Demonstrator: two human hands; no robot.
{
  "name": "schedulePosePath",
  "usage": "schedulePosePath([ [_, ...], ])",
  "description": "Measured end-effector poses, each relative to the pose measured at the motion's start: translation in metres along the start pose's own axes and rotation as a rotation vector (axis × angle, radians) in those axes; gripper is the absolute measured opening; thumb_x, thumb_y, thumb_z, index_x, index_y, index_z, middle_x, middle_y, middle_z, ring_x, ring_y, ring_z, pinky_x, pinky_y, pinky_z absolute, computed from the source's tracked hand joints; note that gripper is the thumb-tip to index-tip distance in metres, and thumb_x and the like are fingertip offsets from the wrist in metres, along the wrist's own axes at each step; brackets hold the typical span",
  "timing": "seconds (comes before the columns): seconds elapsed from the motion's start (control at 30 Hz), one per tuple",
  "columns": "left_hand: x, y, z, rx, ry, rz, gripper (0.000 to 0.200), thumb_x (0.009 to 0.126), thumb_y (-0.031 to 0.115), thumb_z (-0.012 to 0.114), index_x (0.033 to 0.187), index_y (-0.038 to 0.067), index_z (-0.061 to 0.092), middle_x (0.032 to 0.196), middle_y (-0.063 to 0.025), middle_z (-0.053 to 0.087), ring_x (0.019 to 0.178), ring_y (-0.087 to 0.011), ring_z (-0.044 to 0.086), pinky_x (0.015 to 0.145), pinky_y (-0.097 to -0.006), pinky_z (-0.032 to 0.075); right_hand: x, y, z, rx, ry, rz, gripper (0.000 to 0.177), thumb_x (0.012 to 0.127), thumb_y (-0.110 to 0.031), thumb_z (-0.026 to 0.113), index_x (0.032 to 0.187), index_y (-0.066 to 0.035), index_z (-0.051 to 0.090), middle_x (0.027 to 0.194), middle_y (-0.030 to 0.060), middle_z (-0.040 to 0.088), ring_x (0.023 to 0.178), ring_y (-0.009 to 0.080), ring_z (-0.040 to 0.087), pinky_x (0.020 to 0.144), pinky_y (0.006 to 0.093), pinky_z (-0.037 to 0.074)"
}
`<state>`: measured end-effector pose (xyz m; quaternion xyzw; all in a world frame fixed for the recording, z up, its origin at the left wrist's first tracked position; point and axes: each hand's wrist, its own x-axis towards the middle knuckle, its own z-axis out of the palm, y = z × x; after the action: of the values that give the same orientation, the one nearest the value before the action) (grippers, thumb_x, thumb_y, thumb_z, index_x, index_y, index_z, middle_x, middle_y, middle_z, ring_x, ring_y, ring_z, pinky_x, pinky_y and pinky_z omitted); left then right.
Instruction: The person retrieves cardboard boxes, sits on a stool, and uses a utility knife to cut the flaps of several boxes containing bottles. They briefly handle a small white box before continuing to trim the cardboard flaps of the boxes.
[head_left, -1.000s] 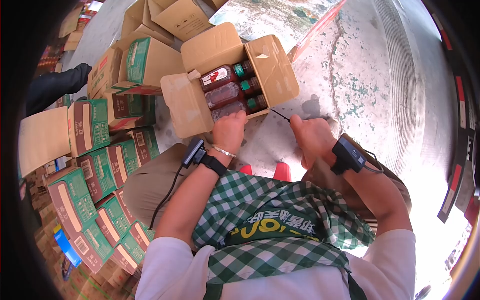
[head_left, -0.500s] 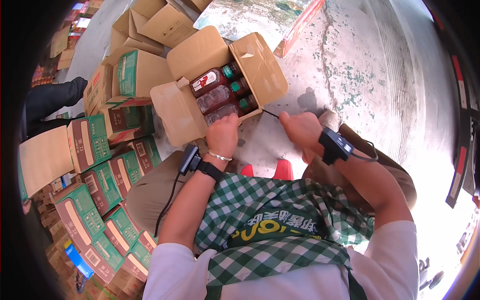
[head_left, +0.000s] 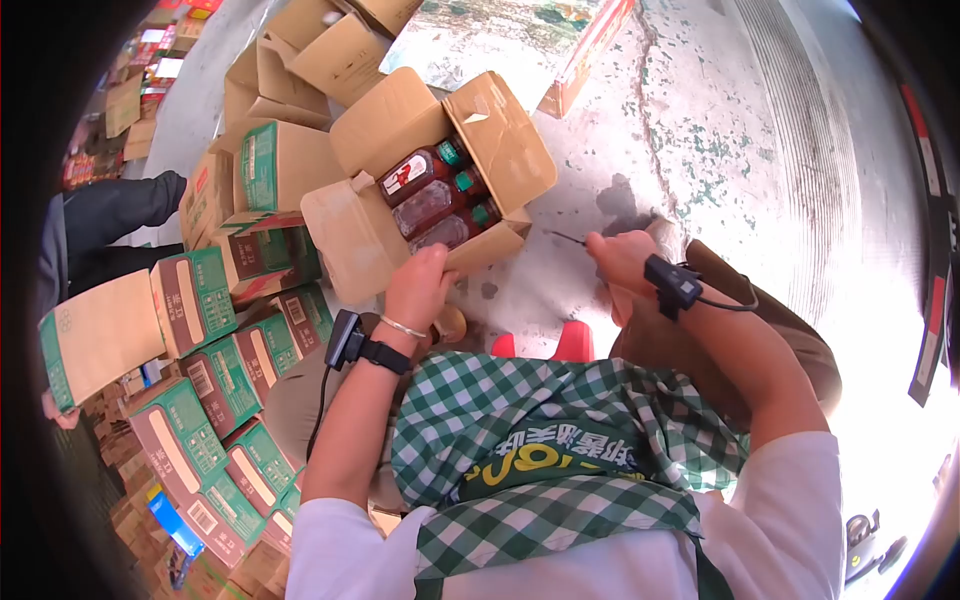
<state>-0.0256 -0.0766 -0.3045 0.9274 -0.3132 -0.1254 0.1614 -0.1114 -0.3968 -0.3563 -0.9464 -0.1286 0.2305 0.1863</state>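
Flaking concrete floor (head_left: 720, 120) bears green-and-brown cartons (head_left: 215, 360) stacked at left, then an open brown cardboard box (head_left: 350, 235) whose flaps half hide dark green-capped bottles (head_left: 425, 195) lying inside, the left hand (head_left: 415, 285) curled over its near wall, the right hand (head_left: 620, 262) fisted just beside it around a thin dark blade (head_left: 565, 238), handle hidden.

The carton (head_left: 420, 170) is matt brown cardboard. Its bottles (head_left: 425, 195) look like glossy clear plastic. The floor (head_left: 700, 130) is rough, flaking painted concrete.
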Motion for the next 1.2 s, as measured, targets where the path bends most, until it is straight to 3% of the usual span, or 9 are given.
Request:
schedulePosePath([
  [0.13,0.007,0.012,0.011,0.079,-0.008,-0.306,0.025,0.081,0.015,0.064,0.105,0.008,0.057,0.087,-0.0201,0.064,0.084,-0.0399,0.061,0.071,-0.0465,0.049,-0.005,0.021,-0.018,0.177,0.336,0.252,0.016,0.094,-0.019,0.045,0.093,-0.003,0.047,0.067,0.0232,0.060,0.067,0.0436,0.061,0.057,0.0515,0.047],
  [0.27,0.054,0.081,0.024,-0.238,0.203,-0.627,0.020,0.082,0.012,0.063,0.101,0.006,0.060,0.092,-0.0241,0.064,0.091,-0.0429,0.060,0.076,-0.0489,0.048,0.017,0.036,-0.035,0.471,0.746,0.405,0.022,0.097,-0.025,0.049,0.089,-0.004,0.048,0.065,0.0241,0.058,0.063,0.0439,0.058,0.055,0.0476,0.045],
  [0.3,0.074,0.088,0.034,-0.400,0.341,-0.570,0.024,0.083,0.010,0.061,0.105,0.002,0.059,0.099,-0.0254,0.063,0.095,-0.0429,0.059,0.080,-0.0486,0.047,0.022,0.029,-0.046,0.585,0.816,0.376,0.021,0.097,-0.023,0.051,0.089,-0.003,0.048,0.064,0.0228,0.056,0.061,0.0428,0.056,0.053,0.0438,0.044],
  [0.37,0.102,0.101,0.028,-0.415,0.334,-0.576,0.029,0.084,0.010,0.059,0.111,-0.002,0.057,0.106,-0.0250,0.062,0.099,-0.0421,0.058,0.084,-0.0464,0.047,0.016,0.006,-0.078,0.609,0.767,0.340,0.019,0.096,-0.021,0.050,0.090,-0.003,0.049,0.065,0.0220,0.057,0.061,0.0415,0.056,0.054,0.0430,0.044],
  [0.43,0.107,0.114,-0.004,-0.186,0.338,-0.112,0.024,0.083,0.009,0.056,0.103,-0.004,0.055,0.093,-0.0225,0.062,0.092,-0.0412,0.060,0.078,-0.0483,0.049,0.000,-0.006,-0.094,0.639,0.729,0.302,0.017,0.096,-0.019,0.050,0.090,-0.003,0.049,0.066,0.0212,0.058,0.061,0.0402,0.057,0.054,0.0422,0.044],
  [0.5,0.088,0.083,-0.032,-0.149,0.250,-0.003,0.023,0.083,0.013,0.059,0.099,-0.003,0.056,0.090,-0.0225,0.061,0.091,-0.0405,0.059,0.078,-0.0474,0.049,-0.022,-0.022,-0.096,0.205,0.561,0.066,0.010,0.091,-0.014,0.052,0.090,-0.004,0.050,0.071,0.0187,0.062,0.067,0.0406,0.061,0.057,0.0462,0.048],
  [0.63,0.036,0.019,-0.005,-0.301,-0.209,-0.084,0.032,0.077,0.029,0.071,0.091,0.002,0.061,0.091,-0.0210,0.061,0.089,-0.0384,0.060,0.076,-0.0451,0.049,-0.032,-0.035,-0.075,0.148,0.408,-0.113,0.007,0.084,-0.009,0.054,0.089,-0.005,0.051,0.069,0.0155,0.062,0.065,0.0370,0.062,0.056,0.0449,0.048],
  [0.83,0.018,0.049,0.025,-0.088,0.080,-0.231,0.028,0.078,0.028,0.070,0.087,0.003,0.061,0.090,-0.0152,0.060,0.085,-0.0350,0.061,0.073,-0.0442,0.049,-0.012,-0.034,-0.070,-0.037,0.198,-0.058,0.012,0.080,-0.006,0.056,0.088,-0.003,0.049,0.070,0.0164,0.060,0.068,0.0373,0.061,0.057,0.0438,0.047],
  [1.2,0.018,0.051,0.034,0.005,0.206,-0.211,0.018,0.081,0.027,0.065,0.080,0.009,0.062,0.084,-0.0078,0.060,0.079,-0.0293,0.061,0.065,-0.0410,0.050,-0.006,-0.027,-0.087,-0.092,0.159,-0.059,0.010,0.077,-0.006,0.054,0.086,-0.004,0.051,0.071,0.0147,0.060,0.071,0.0363,0.062,0.059,0.0445,0.047],
])
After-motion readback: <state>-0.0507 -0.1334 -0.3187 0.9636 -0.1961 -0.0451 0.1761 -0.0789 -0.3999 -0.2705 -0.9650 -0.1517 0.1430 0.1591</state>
